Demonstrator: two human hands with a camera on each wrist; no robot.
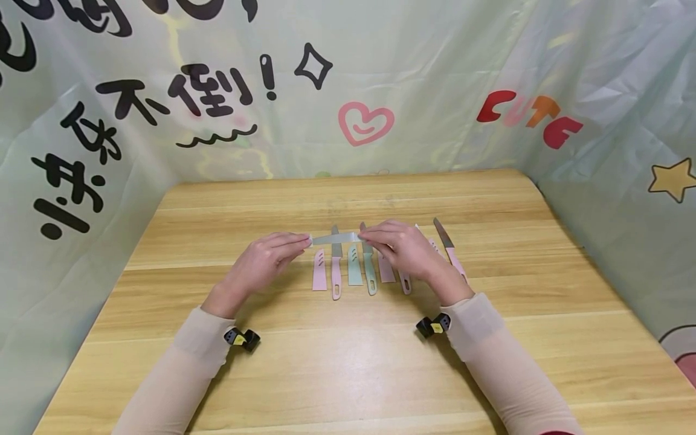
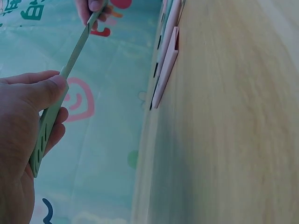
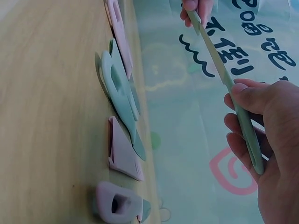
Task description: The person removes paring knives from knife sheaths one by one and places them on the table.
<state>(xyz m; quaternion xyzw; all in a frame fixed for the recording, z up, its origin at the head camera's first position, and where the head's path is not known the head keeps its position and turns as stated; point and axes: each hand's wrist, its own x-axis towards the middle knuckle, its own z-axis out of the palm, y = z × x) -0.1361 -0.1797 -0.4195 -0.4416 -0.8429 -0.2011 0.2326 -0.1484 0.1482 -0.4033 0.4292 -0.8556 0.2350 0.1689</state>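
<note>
Held level above the table is a knife whose bare blade (image 1: 337,238) spans the gap between the two hands. My right hand (image 1: 405,244) grips its green handle (image 3: 245,121), thumb on top and fingers curled round it. A slotted green knife sheath (image 2: 46,121) is pinched by my left hand (image 1: 261,260) between thumb and fingers. The blade's tip end meets the sheath's mouth. Below the hands lie a pink sheath (image 1: 319,275), a pink knife (image 1: 336,275), a green sheath (image 1: 354,269) and a green knife (image 1: 371,275).
Farther right in the row are another pink sheath (image 1: 386,272), a pink knife (image 1: 406,284) partly behind my right hand, and a knife (image 1: 444,234) at the end. The wooden table (image 1: 337,374) backs onto a printed cloth (image 1: 424,66) with walls on both sides.
</note>
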